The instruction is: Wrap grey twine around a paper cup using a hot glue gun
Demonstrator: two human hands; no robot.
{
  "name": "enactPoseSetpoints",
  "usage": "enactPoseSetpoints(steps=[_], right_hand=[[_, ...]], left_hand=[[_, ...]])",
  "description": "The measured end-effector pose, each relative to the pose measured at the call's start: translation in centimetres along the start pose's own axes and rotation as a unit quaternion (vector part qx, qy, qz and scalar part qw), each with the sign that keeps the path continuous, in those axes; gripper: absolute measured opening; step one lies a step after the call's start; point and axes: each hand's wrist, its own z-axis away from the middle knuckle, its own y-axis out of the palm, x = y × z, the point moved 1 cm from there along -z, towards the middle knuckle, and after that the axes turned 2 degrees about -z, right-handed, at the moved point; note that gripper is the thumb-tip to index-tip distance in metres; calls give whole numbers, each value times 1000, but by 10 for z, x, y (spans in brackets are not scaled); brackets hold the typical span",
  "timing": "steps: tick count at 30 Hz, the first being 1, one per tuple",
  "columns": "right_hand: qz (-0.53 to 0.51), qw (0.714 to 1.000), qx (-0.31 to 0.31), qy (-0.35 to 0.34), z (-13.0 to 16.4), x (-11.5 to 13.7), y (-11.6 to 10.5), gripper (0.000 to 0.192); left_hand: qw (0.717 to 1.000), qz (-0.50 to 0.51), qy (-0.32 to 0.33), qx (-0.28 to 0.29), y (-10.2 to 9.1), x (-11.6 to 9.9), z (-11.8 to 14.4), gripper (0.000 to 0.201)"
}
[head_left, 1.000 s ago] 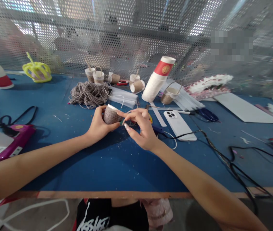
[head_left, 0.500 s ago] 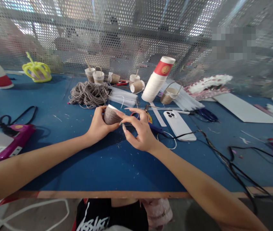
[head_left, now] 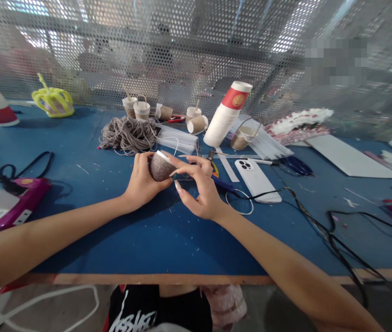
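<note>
A paper cup [head_left: 162, 167] wound with grey-brown cord lies tilted in my left hand [head_left: 142, 180], its white rim facing up and away. My left fingers wrap behind it and the thumb runs along its underside. At the cup's right side is my right hand [head_left: 201, 191], with index finger and thumb bent close together and the fingertips at the wound cord. A small dark-green bit shows between those fingertips; what it is I cannot make out. Behind the cup sits a loose heap of grey cord [head_left: 128, 136].
A leaning stack of paper cups [head_left: 222, 122], a cord-wrapped cup with a handle [head_left: 243, 137] and several small wrapped cups stand at the back. Right of my hands lie a white phone [head_left: 258, 180], a blue-handled tool [head_left: 224, 185] and black cables [head_left: 306, 212]. A magenta power strip [head_left: 32, 203] lies left.
The cup and both hands have shifted very slightly; the cup's rim sits a touch further right. My right fingertips stay at the cup's side, and the grip of my left hand is unchanged.
</note>
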Motion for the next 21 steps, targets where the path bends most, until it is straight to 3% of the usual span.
enactPoseSetpoints(steps=[3,6,11,21], right_hand=[[-17,997,-73,-21,-1,-3,-1,49],[-46,990,-129,18,0,-15,0,55],[-104,988,-83,80,2,-31,1,57],[-190,974,-23,117,1,-21,1,47]], left_hand=[[999,26,-35,9,0,1,-3,61],[983,151,-92,45,2,3,-6,61],[923,337,-151,111,6,7,-9,62],[860,425,-182,216,2,5,-4,60]])
